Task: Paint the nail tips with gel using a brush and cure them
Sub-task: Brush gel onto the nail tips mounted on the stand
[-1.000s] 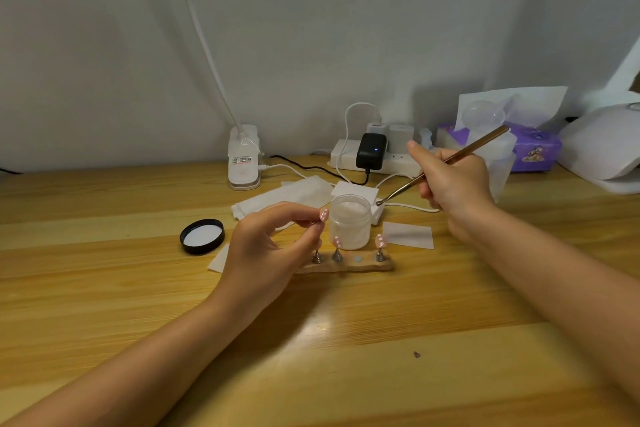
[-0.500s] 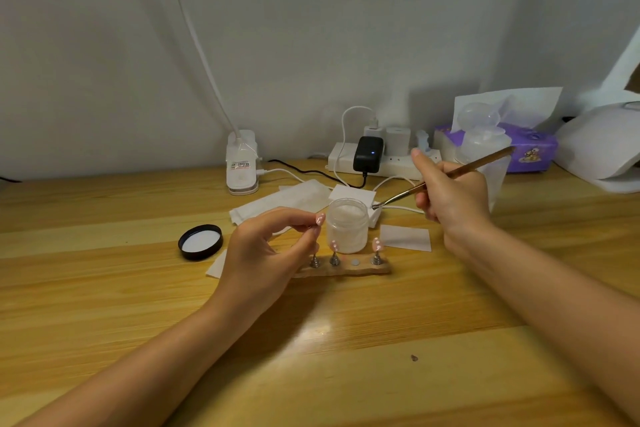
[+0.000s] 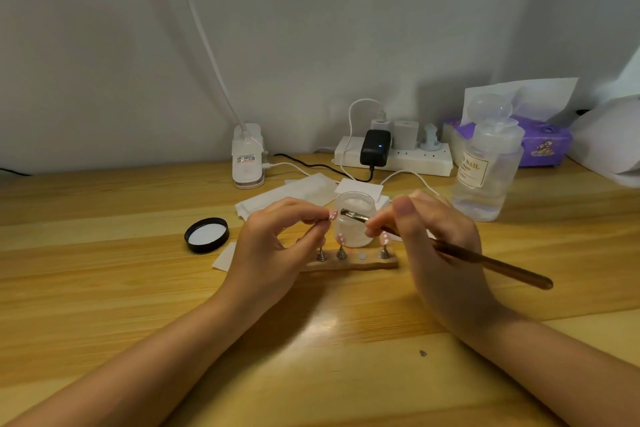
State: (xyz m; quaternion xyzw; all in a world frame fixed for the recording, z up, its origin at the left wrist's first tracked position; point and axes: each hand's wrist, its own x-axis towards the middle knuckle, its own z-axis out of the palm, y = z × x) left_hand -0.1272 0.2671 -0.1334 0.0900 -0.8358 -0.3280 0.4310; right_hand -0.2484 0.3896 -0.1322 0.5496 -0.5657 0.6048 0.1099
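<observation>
My left hand [image 3: 277, 246] pinches a small stand with a pink nail tip [image 3: 333, 214] between thumb and forefinger, raised above the table. My right hand [image 3: 440, 239] grips a bronze-handled brush [image 3: 485, 262], its bristles pointing left, just short of that nail tip. Behind the bristles stands an open frosted gel jar [image 3: 353, 236]. A wooden holder [image 3: 353, 264] in front of the jar carries more nail tips on metal stands.
A black jar lid [image 3: 207, 234] lies to the left. White wipes [image 3: 294, 196], a clip lamp base [image 3: 248, 159], a power strip [image 3: 394, 154] with chargers, a clear liquid bottle [image 3: 486, 170] and a purple tissue box [image 3: 543, 140] sit behind, on the wooden table [image 3: 104, 270].
My right hand swung down and left, turning the brush so its bristles now point at the nail tip in my left hand. The handle end dropped to the right.
</observation>
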